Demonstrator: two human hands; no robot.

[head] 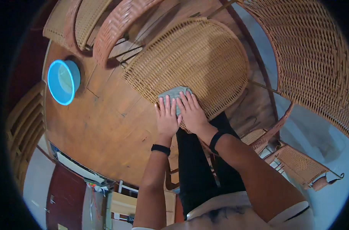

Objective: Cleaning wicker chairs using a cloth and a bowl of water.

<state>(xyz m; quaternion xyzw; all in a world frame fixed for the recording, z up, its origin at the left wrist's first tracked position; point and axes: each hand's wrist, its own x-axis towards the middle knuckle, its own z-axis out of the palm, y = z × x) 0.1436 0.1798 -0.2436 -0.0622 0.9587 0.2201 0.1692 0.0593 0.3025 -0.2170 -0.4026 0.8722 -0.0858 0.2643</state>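
A folded grey-green cloth (174,92) lies on the front part of a woven wicker chair seat (189,63), close to the edge nearest me. My left hand (168,120) rests flat on the cloth's left part, fingers extended and slightly apart. Beside it, my right hand (193,115) presses flat on the right part of the cloth, its fingers pointing away from me. The two hands touch or nearly touch near the left thumb. Much of the cloth is hidden beneath them. Neither hand visibly curls around it.
A blue plastic basin (71,77) holding some liquid stands on the wooden floor (105,129) at left. Curved woven armrests (114,31) rise at upper left. The large wicker backrest (312,57) stands at right. Below it is a smaller wicker piece (301,164).
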